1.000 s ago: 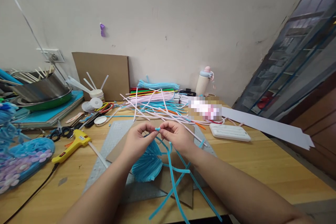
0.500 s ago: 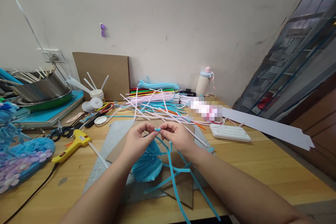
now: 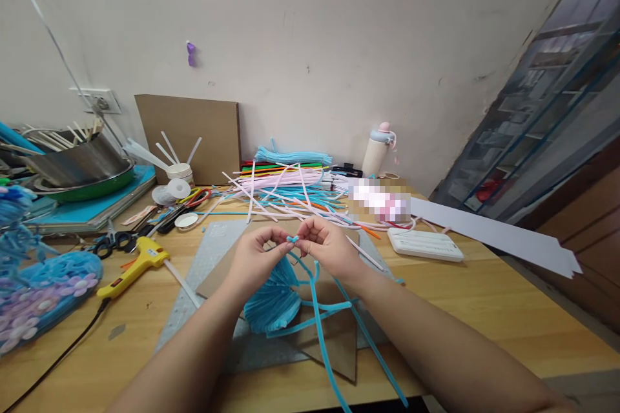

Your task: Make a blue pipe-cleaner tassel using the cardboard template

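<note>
Fingertip to fingertip, my left hand (image 3: 259,255) and my right hand (image 3: 324,251) pinch a small bent piece of blue pipe cleaner (image 3: 292,239) between them. Both hands are closed on it, above the work mat. Just below my left hand lies a ribbed, shell-like blue pipe-cleaner piece (image 3: 274,300), partly covered by that hand and forearm. Long blue pipe cleaners (image 3: 320,335) spread from near it toward the table's front edge, some passing under my right forearm. A piece of brown cardboard (image 3: 339,348) lies beneath them on a grey cutting mat (image 3: 181,310).
A yellow glue gun (image 3: 133,268) and scissors (image 3: 113,242) lie at left, beside a blue flower-covered craft piece (image 3: 53,297). Bundles of coloured pipe cleaners (image 3: 285,181) are heaped at the back. A white keyboard-like device (image 3: 425,244) and a bottle (image 3: 376,150) are at right.
The bent piece between my fingertips now shows a small V shape. My right-hand fingers have shifted slightly upward, and the loose blue pipe cleaners below have moved a little.
</note>
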`<state>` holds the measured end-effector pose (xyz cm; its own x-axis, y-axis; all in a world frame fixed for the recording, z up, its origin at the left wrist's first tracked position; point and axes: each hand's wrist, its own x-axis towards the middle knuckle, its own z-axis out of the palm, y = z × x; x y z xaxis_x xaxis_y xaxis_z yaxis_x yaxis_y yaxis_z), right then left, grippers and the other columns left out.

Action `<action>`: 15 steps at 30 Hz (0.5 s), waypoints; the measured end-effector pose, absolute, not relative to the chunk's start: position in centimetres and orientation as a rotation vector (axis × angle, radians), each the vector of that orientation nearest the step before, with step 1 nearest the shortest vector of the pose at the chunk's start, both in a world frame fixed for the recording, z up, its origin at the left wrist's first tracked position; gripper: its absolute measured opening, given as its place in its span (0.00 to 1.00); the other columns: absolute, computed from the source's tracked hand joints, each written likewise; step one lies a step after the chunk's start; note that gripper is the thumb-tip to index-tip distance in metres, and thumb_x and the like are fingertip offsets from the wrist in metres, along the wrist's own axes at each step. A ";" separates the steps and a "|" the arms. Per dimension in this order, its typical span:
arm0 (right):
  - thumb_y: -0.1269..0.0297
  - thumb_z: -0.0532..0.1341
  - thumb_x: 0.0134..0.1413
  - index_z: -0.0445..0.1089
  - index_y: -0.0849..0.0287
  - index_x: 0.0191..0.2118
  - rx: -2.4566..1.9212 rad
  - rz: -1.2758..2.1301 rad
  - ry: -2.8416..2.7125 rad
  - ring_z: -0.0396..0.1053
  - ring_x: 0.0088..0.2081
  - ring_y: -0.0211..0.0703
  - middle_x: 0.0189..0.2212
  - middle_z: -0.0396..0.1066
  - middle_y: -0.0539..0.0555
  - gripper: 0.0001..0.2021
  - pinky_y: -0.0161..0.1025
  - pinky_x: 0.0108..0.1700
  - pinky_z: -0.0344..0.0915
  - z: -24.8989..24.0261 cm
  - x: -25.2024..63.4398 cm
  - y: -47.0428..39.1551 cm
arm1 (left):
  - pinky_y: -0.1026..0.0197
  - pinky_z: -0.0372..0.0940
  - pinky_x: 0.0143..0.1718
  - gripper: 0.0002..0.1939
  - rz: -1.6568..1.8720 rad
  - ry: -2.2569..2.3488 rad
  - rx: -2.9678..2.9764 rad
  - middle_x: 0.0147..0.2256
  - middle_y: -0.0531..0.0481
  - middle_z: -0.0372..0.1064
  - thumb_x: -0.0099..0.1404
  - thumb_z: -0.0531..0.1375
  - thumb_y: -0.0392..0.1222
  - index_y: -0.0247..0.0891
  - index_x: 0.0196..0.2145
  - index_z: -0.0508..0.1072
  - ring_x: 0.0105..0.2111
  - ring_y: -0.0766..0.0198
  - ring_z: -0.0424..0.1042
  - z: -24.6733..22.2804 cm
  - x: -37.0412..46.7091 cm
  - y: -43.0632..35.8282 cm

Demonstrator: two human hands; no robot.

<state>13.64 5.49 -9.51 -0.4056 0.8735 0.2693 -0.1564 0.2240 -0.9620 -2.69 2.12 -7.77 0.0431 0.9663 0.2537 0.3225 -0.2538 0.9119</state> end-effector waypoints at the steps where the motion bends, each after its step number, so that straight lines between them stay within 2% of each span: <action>1: 0.61 0.64 0.46 0.63 0.58 0.31 -0.692 1.332 -1.567 0.64 0.25 0.33 0.25 0.64 0.46 0.10 0.34 0.29 0.62 -9.6 13.7 5.5 | 0.63 0.63 0.33 0.11 1.220 1.323 1.661 0.27 0.51 0.71 0.53 0.63 0.46 0.35 0.30 0.73 0.29 0.64 0.68 -7.7 -2.7 2.1; 7: 0.57 0.61 0.50 0.67 0.59 0.32 -0.780 1.294 -1.636 0.64 0.26 0.35 0.24 0.66 0.48 0.10 0.35 0.30 0.62 -9.5 13.6 5.2 | 0.63 0.62 0.32 0.12 1.235 1.367 1.679 0.26 0.51 0.70 0.53 0.62 0.48 0.35 0.28 0.72 0.28 0.63 0.68 -7.6 -2.5 2.0; 15: 0.54 0.61 0.50 0.66 0.59 0.29 -0.826 1.310 -1.606 0.61 0.24 0.34 0.21 0.63 0.47 0.12 0.34 0.28 0.59 -9.3 13.5 4.9 | 0.62 0.62 0.32 0.09 1.256 1.467 1.738 0.27 0.51 0.72 0.54 0.62 0.46 0.37 0.27 0.71 0.30 0.62 0.70 -8.2 -2.5 2.0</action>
